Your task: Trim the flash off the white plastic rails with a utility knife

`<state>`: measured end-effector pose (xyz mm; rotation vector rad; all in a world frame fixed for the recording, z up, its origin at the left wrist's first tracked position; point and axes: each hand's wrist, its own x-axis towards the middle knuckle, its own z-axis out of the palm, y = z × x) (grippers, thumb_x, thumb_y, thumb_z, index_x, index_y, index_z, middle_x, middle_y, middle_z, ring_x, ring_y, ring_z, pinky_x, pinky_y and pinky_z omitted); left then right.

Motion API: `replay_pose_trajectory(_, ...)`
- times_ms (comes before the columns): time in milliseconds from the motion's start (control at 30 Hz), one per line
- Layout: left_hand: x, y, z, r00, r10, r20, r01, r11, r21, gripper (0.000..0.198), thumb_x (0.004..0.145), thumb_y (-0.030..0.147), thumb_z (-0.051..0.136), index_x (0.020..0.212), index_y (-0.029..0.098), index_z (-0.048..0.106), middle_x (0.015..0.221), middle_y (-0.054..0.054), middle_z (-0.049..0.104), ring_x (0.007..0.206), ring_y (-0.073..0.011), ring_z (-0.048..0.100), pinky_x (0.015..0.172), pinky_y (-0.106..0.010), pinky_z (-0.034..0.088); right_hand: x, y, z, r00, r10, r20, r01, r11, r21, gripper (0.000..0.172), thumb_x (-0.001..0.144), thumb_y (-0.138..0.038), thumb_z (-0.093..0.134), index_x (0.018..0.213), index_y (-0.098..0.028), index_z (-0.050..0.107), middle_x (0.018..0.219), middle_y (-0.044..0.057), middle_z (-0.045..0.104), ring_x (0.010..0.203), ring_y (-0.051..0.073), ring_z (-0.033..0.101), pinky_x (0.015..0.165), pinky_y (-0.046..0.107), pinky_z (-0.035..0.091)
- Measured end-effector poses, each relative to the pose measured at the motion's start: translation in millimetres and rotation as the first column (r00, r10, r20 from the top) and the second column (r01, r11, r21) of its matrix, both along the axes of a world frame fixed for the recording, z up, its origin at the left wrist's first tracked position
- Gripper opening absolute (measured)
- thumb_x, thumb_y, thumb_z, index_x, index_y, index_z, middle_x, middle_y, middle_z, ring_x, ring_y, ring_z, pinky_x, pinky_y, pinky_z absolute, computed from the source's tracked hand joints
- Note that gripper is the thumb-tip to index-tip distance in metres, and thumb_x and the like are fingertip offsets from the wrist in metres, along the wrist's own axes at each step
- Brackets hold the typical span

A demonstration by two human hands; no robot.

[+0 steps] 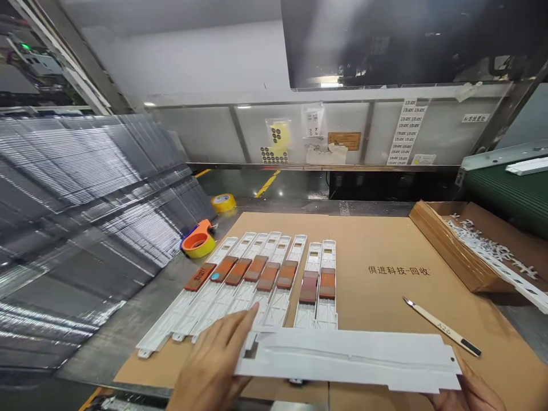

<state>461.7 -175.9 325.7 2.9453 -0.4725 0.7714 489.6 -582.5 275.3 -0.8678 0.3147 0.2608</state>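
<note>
A long white plastic panel (351, 357) spans the front of the view, its smooth face toward me. My left hand (218, 357) grips its left end, beside a small square opening. At the other end my right hand (471, 388) is closed on the panel's lower right corner; part of that hand lies outside the view. Behind the panel, several similar white plastic strips (214, 308) lie side by side on brown cardboard. Reddish-brown blocks (235, 272) rest across their middles. The panel hides the near ends of some strips.
A craft knife (440, 325) lies on the cardboard sheet (368, 308) at right. Beyond it stands a cardboard box (471, 251) of small white parts. An orange tape dispenser (199, 240), a yellow tape roll (224, 202) and stacked clear trays (85, 228) are at left.
</note>
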Motion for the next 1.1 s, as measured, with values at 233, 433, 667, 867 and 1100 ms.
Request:
replay_pose_trajectory(233,-25,-27,11.0,0.994,-0.092,-0.057,0.061,0.914,-0.402,0.054,0.091,0.023,0.046,0.144,0.021,0.033,0.119,-0.013,0.054,0.104,-0.0197,0.059,0.08,-0.024,0.053,11,-10,1.6,0.97,-0.213,-0.115,0.218,0.975,0.033,0.026,0.062,-0.035,0.08,0.084,-0.024,0.072,0.087,0.003,0.075,0.076,0.024,0.071,0.069,0.035,0.062)
replay_pose_trajectory(433,-34,-48,7.3,0.968,-0.185,0.172,0.217,0.958,-0.19,0.076,0.084,0.004,0.055,0.149,0.019,0.019,0.106,-0.011,0.05,0.1,-0.0194,0.054,0.087,-0.03,0.05,24,-25,-3.3,0.952,-0.282,-0.116,0.295,0.949,0.114,0.008,0.07,-0.023,0.069,0.078,-0.023,0.067,0.072,-0.004,0.068,0.065,0.013,0.064,0.064,0.023,0.059)
replay_pose_trajectory(667,-48,-51,-2.3,0.93,-0.127,0.344,0.176,0.977,-0.117,0.089,0.076,-0.001,0.064,0.148,0.016,0.016,0.106,-0.008,0.048,0.097,-0.0168,0.054,0.08,-0.029,0.052,31,-10,2.4,0.981,-0.195,-0.027,0.196,0.968,0.158,0.018,0.072,-0.035,0.064,0.063,-0.024,0.053,0.061,-0.003,0.047,0.058,0.016,0.047,0.059,0.036,0.053)
replay_pose_trajectory(867,-61,-45,-3.5,0.921,-0.077,0.382,0.122,0.988,-0.094,0.023,0.082,0.003,0.061,0.103,0.012,0.058,0.101,-0.005,0.051,0.095,-0.0139,0.053,0.083,-0.026,0.051,43,6,5.0,0.992,-0.1,0.079,0.092,0.991,0.102,0.027,0.075,-0.04,0.063,0.062,-0.023,0.047,0.063,-0.003,0.04,0.061,0.016,0.045,0.062,0.038,0.051)
replay_pose_trajectory(1100,-81,-35,-3.9,0.921,-0.004,0.39,0.022,0.999,-0.043,0.025,0.078,-0.001,0.064,0.1,0.01,0.063,0.099,-0.007,0.064,0.093,-0.0154,0.059,0.081,-0.028,0.05,33,40,17.8,0.87,-0.198,0.451,0.436,0.737,-0.517,0.031,0.081,-0.048,0.062,0.102,-0.025,0.067,0.126,0.004,0.057,0.124,0.027,0.044,0.109,0.046,0.027)
